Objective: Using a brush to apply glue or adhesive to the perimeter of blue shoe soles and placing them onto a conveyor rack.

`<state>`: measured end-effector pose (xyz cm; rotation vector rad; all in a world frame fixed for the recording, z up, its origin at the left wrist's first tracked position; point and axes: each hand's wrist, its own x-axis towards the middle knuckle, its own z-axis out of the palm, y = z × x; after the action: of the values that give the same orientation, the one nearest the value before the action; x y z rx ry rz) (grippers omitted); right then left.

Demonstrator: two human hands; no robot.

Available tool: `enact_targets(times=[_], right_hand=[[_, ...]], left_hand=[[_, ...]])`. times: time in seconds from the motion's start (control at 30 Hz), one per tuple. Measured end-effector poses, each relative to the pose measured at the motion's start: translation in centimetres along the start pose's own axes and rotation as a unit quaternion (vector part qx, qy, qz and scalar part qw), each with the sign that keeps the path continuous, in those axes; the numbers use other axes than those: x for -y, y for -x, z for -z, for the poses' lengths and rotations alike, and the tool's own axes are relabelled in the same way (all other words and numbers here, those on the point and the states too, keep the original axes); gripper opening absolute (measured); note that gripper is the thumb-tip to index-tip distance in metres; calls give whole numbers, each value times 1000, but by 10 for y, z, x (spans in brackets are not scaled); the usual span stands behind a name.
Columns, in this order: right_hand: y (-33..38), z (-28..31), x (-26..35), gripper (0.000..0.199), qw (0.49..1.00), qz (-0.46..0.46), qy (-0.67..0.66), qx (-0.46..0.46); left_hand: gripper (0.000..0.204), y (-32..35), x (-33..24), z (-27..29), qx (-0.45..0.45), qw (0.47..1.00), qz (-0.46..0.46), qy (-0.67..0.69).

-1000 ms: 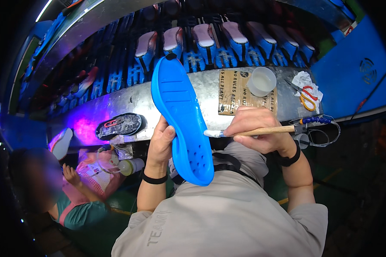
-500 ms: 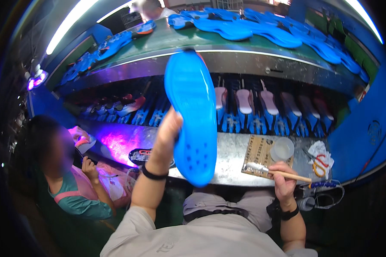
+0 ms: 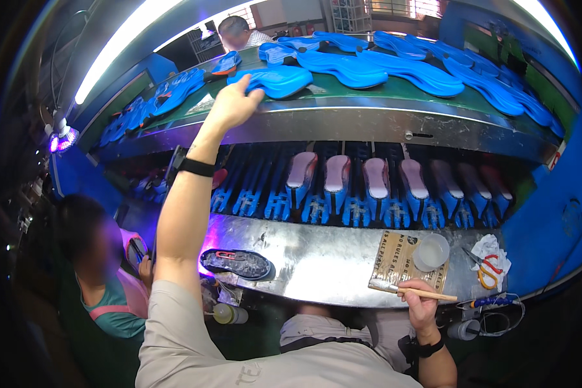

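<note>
The left hand (image 3: 231, 103) reaches far up and grips the near edge of one blue foam shoe sole (image 3: 275, 81) lying on the green conveyor belt (image 3: 368, 96), among roughly ten more blue soles. The right hand (image 3: 419, 304) is closed around one wooden-handled brush (image 3: 410, 291), at the near edge of the metal bench (image 3: 317, 262). On the bench stand one white cup (image 3: 431, 251) and one dark tray (image 3: 236, 263), with open room between them.

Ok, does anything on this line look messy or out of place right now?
Nothing stands out. The left hand lays a blue sole on the upper belt among others; the right hand holds a brush by the cup.
</note>
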<state>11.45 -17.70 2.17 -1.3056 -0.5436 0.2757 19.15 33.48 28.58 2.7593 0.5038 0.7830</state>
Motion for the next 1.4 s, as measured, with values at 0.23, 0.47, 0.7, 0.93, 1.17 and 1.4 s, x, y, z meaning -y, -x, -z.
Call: enact_targets(times=[0.23,0.47,0.7,0.93,1.17,1.4], right_hand=[[-12,-4,-5,19,999,-9,41,3],[-12,8,-9,20,996,-1,87,-32],[-28,11,-12,19,994,-16,104,14],[-24,10,2,18,991,29,122,35],[-11,25,20,21,978,59,196,-28],[-52,64,33,16,927,87,354,-84]], left_hand=[[56,-61,9,5,62,993,-40,-95],[58,-121,83,18,43,882,124,-453],[43,-134,176,17,103,886,-21,-453],[15,-88,122,33,11,910,-166,-381],[51,-2,63,85,-46,996,78,-27],[39,64,105,47,24,960,102,261]])
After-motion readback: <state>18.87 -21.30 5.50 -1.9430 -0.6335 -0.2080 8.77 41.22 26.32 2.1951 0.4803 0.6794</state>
